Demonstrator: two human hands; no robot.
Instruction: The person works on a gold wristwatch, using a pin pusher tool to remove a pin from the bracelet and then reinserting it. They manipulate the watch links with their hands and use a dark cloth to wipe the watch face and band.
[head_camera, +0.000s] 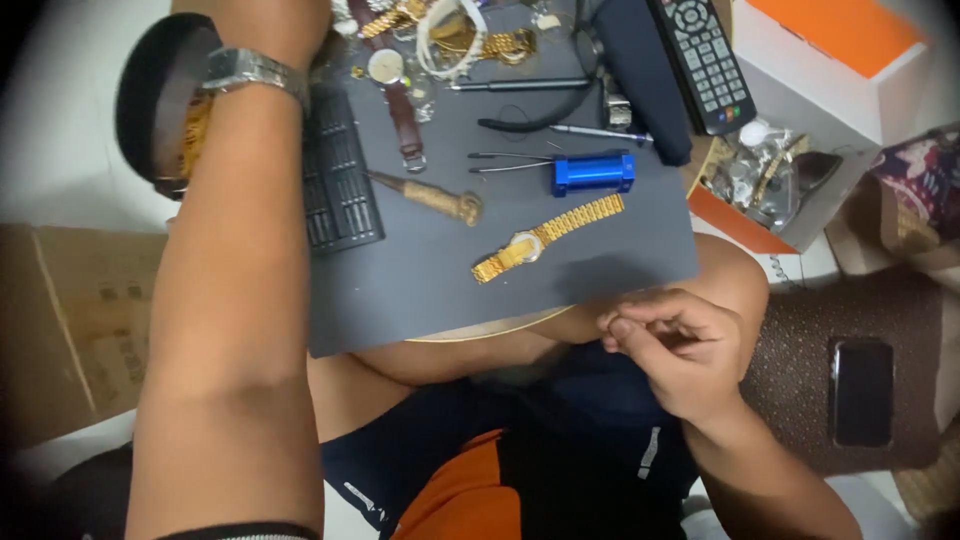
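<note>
Gold watch (545, 238) lies flat on the grey mat (600, 270), near its front edge, long axis diagonal: lower-left to upper-right, dial toward the lower-left end. Right hand (680, 345) sits just off the mat's front-right corner, fingertips pinched together; whatever they grip is too small to tell. Left hand is out of view past the mat's far-left corner, only the forearm with a metal wristwatch (255, 70) shows. Blue tool (593, 172) just behind the watch. White open box (790, 215) right of the mat holds small watch parts.
</note>
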